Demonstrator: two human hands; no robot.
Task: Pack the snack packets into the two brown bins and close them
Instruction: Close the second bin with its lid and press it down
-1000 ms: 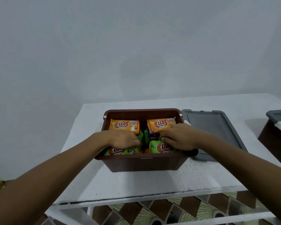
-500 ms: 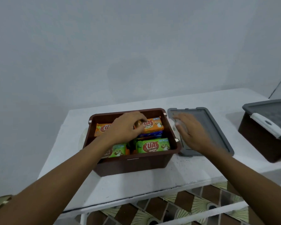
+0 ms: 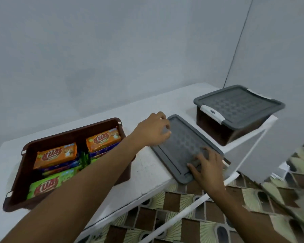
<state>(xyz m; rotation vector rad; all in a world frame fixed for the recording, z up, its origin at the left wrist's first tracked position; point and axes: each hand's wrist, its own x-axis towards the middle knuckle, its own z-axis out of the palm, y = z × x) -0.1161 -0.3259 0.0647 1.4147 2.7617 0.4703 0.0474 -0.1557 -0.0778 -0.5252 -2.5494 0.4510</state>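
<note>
Several snack packets (image 3: 55,155), orange and green, are lying in the open brown bin (image 3: 72,134) at lower left. Right hand (image 3: 205,167) is resting spread fingers on the near end of the loose grey lid (image 3: 182,148), centre right; left hand (image 3: 153,131) is curling fingers over its far corner. Closed brown bin (image 3: 212,128) is sitting upper right.

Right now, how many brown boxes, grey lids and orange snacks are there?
Brown bins: 2, open bin and closed bin.
Grey lids: 2, loose lid and fitted lid.
Orange packets: 2, left packet and right packet.
Total: 6.
</note>
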